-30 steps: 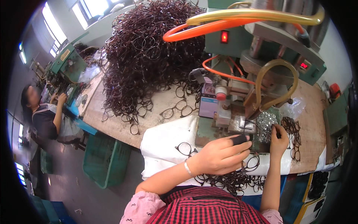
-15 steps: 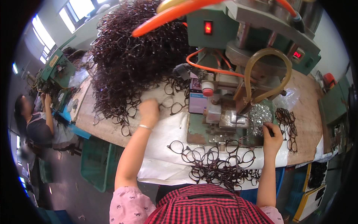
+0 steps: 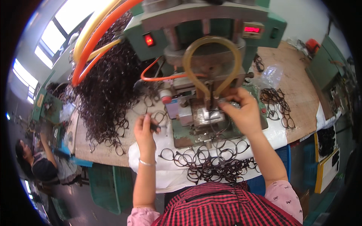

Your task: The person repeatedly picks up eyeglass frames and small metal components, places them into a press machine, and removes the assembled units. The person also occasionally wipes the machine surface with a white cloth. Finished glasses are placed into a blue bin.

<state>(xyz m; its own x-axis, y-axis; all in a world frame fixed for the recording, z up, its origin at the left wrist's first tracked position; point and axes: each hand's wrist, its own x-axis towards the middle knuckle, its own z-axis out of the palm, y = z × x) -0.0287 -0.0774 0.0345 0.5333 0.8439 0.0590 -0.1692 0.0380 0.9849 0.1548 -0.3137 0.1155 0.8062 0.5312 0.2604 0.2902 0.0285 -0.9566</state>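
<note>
Left hand (image 3: 145,130) over the worktop (image 3: 298,94) left of the green machine (image 3: 205,75), fingers curled, pinching a dark glasses frame (image 3: 158,119) that juts right of the fingertips. Right hand (image 3: 243,113) at the machine's bed, fingers bent and pressed together on a small part, too hidden to tell. Loose frames (image 3: 211,165) strewn along the near edge; big dark heap (image 3: 109,86) toward the far left corner.

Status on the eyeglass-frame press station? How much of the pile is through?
Done: a loose heap of dark eyeglass frames lies on the white cloth at the near edge. In hand: left hand holds one dark frame; right hand is at the green press machine's metal fixture. Left: the big mound of dark frames on the wooden bench, clearly most of the stock.
</note>
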